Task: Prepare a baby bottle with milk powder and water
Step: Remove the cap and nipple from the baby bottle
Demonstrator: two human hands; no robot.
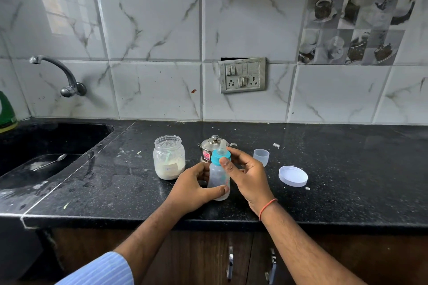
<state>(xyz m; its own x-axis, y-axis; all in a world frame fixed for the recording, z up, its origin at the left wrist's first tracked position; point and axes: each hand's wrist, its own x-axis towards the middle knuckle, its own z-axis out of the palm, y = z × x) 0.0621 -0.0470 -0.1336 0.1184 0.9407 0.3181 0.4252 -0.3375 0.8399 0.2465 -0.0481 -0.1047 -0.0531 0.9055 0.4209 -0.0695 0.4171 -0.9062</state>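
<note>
L hand [192, 186] grips bottle [218, 178] body | R hand [246, 172] pinches teal collar [220, 157] | jar [169, 157] open, powder ~1/3

— Which markings can be read from where you stand?

— None in full. The jar [169, 157] to the left of my hands carries a small white label [170, 167]; its writing is too faint for me to read. The steel pot [209, 147] at centre frame bears a pink-and-red sticker [206, 155] whose letters blur.

— And on the bottle?

— The baby bottle [218, 174] between my fingers shows faint coloured print, unreadable. The green container [7, 112] at the left edge has a label I cannot make out.
</note>
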